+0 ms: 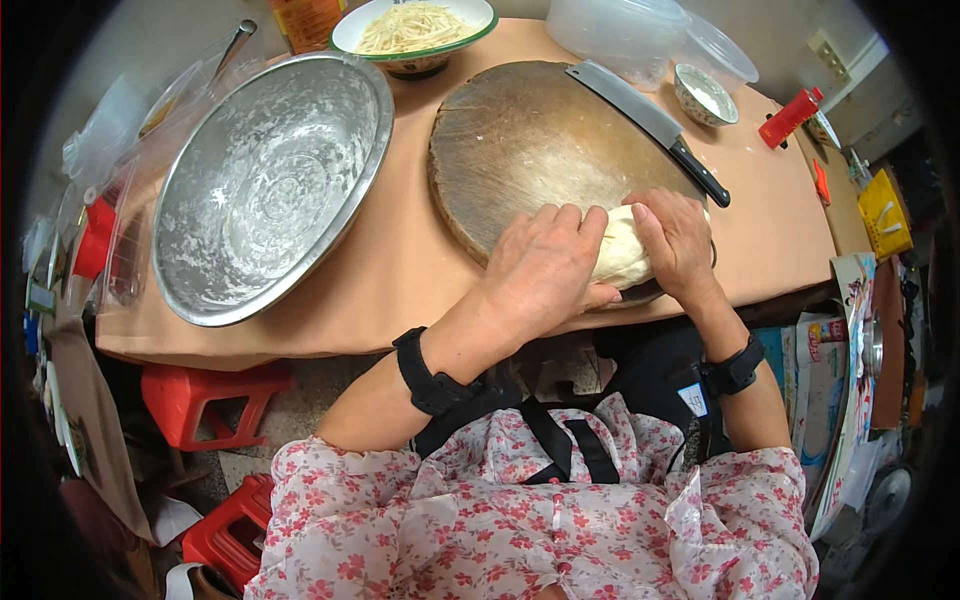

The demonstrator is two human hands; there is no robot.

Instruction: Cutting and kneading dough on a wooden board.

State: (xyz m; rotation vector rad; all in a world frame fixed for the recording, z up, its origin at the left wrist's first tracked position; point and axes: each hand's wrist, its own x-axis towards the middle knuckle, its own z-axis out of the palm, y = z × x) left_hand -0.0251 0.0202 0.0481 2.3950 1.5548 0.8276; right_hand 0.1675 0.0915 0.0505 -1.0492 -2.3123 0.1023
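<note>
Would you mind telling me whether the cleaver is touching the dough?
Apart. The head view shows the cleaver lying across the board's far edge, with bare wood between it and the dough.

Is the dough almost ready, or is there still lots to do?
Mixing looks done: the big metal bowl holds only flour dust. Now the left hand and right hand press the dough on the round wooden board. The cleaver lies unused; no pieces cut yet.

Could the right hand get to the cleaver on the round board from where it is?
Probably yes. The right hand presses on the dough at the round wooden board's near edge, and the cleaver lies beyond it with its black handle pointing toward that hand. Nothing lies between them.
</note>
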